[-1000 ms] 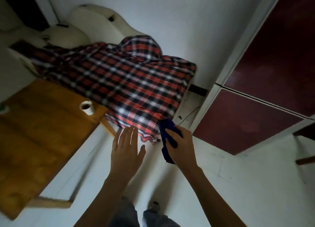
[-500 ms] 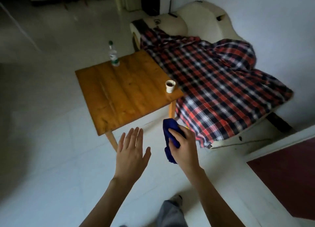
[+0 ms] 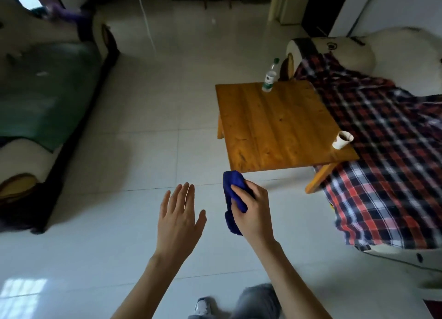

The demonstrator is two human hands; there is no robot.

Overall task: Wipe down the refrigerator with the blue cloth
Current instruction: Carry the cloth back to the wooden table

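my right hand grips the bunched blue cloth, held over the tiled floor. my left hand is spread flat and empty, at nine o'clock of it. wooden table at one o'clock.

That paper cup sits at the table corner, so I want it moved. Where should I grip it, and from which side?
Probably grip the paper cup round its side wall, coming from the near side with the free left hand: it is open-topped, holds dark liquid, and stands at the table corner.
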